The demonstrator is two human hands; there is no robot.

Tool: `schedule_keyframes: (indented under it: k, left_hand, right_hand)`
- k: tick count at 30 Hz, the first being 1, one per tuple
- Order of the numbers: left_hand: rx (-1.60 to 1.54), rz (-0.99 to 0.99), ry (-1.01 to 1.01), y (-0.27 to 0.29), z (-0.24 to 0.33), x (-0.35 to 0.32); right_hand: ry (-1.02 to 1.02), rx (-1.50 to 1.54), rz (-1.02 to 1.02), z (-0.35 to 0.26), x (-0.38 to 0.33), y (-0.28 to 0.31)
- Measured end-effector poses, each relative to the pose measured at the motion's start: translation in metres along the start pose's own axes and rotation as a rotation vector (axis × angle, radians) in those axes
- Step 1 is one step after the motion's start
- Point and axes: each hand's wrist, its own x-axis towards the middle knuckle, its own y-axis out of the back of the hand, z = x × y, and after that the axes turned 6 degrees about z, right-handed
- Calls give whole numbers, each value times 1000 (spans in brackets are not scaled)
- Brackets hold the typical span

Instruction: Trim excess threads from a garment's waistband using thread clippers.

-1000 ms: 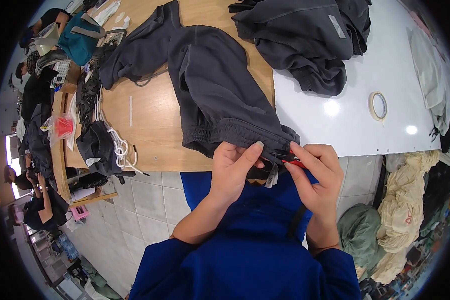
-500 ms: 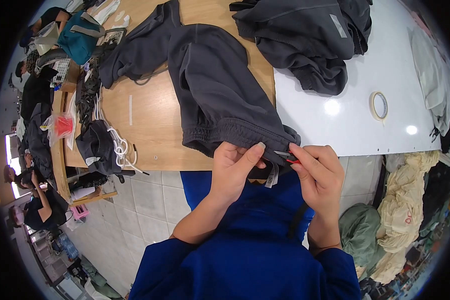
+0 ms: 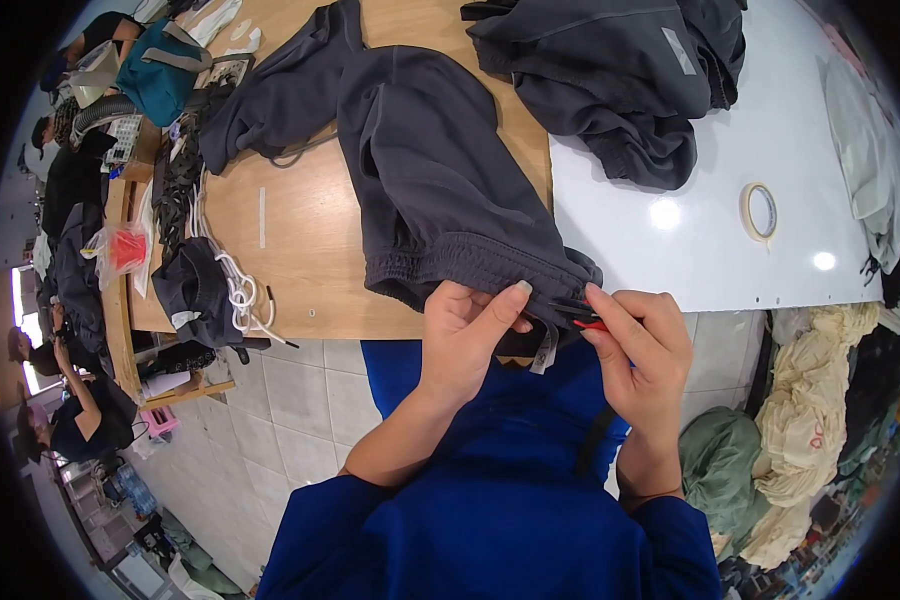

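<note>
in the head view, a pair of dark grey sweatpants (image 3: 440,190) lies across the wooden table (image 3: 300,240), legs running to the far left and the gathered elastic waistband hanging over the near edge, right where wood meets the white table (image 3: 710,240). the left hand (image 3: 465,335) grips that waistband, fingers curled together with the thumb stretched along the hem, pinching the cloth. the right hand (image 3: 640,345) sits just beside it, fingertips pressed together around a small red-handled tool (image 3: 582,318) whose dark tips touch the waistband; whether it is a snipper or a threader cannot be told. a small white label (image 3: 544,350) dangles from the band between the hands. the fabric looks soft, floppy and light, not slippery, so it likely bunches and sags unless held; the thick elastic band seems the firmest place to take hold. further off, another dark garment (image 3: 620,80) is heaped on the far right, a roll of tape (image 3: 760,210) lies on the white surface, and white cord (image 3: 240,295) lies coiled on a dark bundle to the left.
</note>
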Motion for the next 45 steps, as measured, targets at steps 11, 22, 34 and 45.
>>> schedule_keyframes:
  k: [11,22,34,45]
  left_hand:
    - [-2,-8,12,0,0,1]
    - [38,4,17,0,-2,-1]
    - [6,21,48,0,-2,0]
    - [-45,-18,70,1,-2,0]
  right_hand:
    - [-62,118,-21,0,-4,3]
    - [-4,28,-40,-3,-2,-2]
    - [-44,48,-33,-1,-7,-6]
    - [-278,326,24,-7,5,-9]
